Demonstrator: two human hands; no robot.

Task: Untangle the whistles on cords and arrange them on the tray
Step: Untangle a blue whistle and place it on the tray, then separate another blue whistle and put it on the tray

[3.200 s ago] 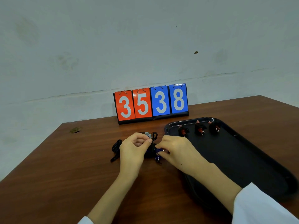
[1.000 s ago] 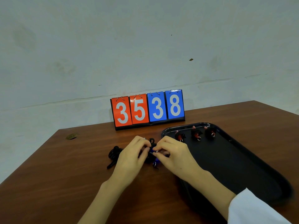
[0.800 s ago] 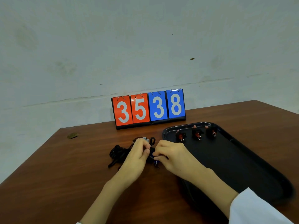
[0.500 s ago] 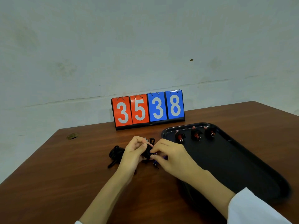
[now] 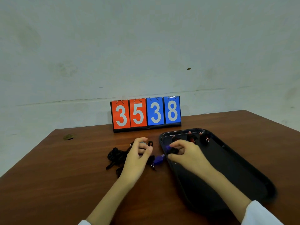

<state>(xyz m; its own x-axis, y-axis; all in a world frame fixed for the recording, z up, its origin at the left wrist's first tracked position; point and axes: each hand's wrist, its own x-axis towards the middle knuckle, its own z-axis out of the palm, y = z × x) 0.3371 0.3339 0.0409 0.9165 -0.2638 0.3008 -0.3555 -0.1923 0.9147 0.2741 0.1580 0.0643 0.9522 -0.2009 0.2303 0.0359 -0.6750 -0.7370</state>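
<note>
Head view: a flip score board (image 5: 146, 113) at the far edge of the brown wooden tabletop (image 5: 73, 184) reads 3 5 3 8. The right hand (image 5: 186, 155) pinches a small blue plastic whistle (image 5: 168, 147) over the left rim of the flat black plastic tray (image 5: 243, 176). Three red whistles (image 5: 191, 138) line the tray's far edge. The left hand (image 5: 138, 157) curves over a tangle of black cords (image 5: 116, 155); I cannot tell if it grips.
</note>
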